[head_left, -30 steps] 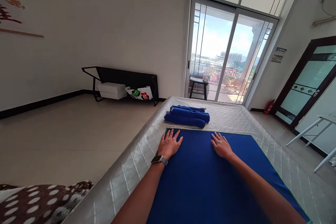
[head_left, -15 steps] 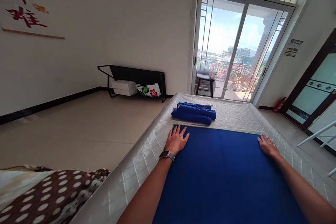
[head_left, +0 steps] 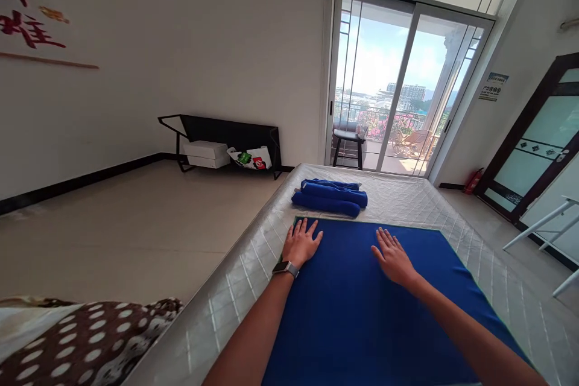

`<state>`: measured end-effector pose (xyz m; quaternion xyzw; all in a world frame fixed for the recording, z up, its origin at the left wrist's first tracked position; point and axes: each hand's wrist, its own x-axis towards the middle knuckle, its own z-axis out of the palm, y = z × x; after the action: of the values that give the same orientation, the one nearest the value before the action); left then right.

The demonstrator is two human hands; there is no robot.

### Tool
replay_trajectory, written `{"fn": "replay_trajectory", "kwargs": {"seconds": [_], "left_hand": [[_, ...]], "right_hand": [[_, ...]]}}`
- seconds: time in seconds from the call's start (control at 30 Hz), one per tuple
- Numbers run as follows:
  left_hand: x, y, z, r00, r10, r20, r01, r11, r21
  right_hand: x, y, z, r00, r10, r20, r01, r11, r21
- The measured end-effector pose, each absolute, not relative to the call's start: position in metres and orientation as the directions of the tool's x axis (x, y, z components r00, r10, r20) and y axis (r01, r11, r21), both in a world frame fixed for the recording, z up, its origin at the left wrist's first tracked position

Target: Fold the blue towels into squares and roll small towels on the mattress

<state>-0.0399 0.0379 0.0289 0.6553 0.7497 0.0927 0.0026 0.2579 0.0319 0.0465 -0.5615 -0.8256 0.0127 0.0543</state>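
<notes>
A blue towel [head_left: 344, 301] with a green edge lies spread over a silvery quilted mattress [head_left: 235, 295]. My left hand [head_left: 302, 242] rests on its far left corner, fingers spread, a watch [head_left: 286, 268] on the wrist. Farther in, my right hand [head_left: 394, 258] lies with fingers stretched out over the upper middle of the cloth. Neither hand grips anything. Just past the far edge, several rolled blue towels [head_left: 332, 196] are stacked together.
Left on the floor is a brown polka-dot blanket [head_left: 76, 344]. Against the wall stands a black rack [head_left: 226, 129] with a white box [head_left: 205, 154] and a printed bag [head_left: 251, 158]. White chair legs [head_left: 538, 226] are at right, and a fire extinguisher [head_left: 473, 181] sits by the door.
My right hand has moved left from the far right corner of the towel to its upper middle. My left hand has stayed on its corner. The view has shifted slightly right.
</notes>
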Motion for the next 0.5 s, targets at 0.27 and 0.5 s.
{"fn": "replay_trajectory", "kwargs": {"seconds": [0.27,0.5], "left_hand": [[-0.044,0.042,0.020,-0.111,0.982,0.152,0.989,0.095,0.113],[-0.048,0.046,0.009,-0.113,0.976,0.188,0.990,0.093,0.110]], "right_hand": [[0.247,0.023,0.029,-0.343,0.935,-0.094,0.933,0.326,-0.154],[0.382,0.049,0.014,-0.046,0.997,0.063,0.999,0.045,0.027]]}}
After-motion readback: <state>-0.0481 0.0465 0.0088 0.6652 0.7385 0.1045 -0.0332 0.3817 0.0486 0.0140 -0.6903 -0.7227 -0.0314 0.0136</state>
